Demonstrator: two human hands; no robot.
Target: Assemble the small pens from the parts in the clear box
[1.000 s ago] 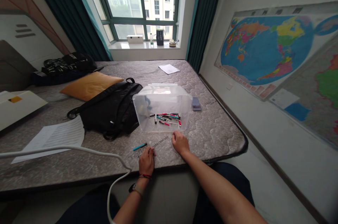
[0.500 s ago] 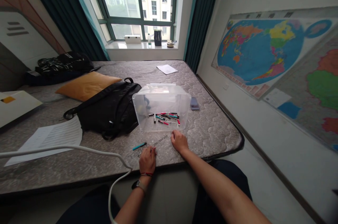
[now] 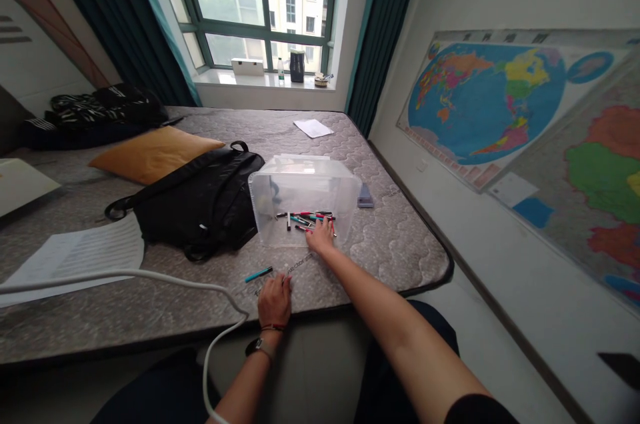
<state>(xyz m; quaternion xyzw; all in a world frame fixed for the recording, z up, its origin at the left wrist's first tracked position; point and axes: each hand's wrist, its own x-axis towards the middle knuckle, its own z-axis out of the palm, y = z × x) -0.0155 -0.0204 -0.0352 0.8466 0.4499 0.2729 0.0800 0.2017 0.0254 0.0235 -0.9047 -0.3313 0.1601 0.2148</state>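
Note:
A clear plastic box [image 3: 267, 235] lies on its side on the mattress, its open side towards me. Inside it is a loose heap of pens [image 3: 300, 219] in black, red and teal. My right hand [image 3: 321, 236] reaches into the box opening, with fingers stretched out over the right part of the heap and hiding some pens. Nearer to me, my left hand [image 3: 275, 301] rests by the mattress edge with curled fingers; what they hold, if anything, is too small to make out. A teal pen [image 3: 259, 275] lies on the mattress just beyond that hand.
A black backpack [image 3: 200, 204] leans near the box's left side, beside an orange pillow [image 3: 155, 154]. Printed paper [image 3: 95, 254] lies at left, and a white cable [image 3: 165, 281] crosses the front. A small grey case [image 3: 365, 195] sits right of the box on the mattress [image 3: 400, 244].
My right hand has moved forward from the mattress in front of the box into its opening, onto the pens. My left hand stays almost where it was. The view has shifted slightly.

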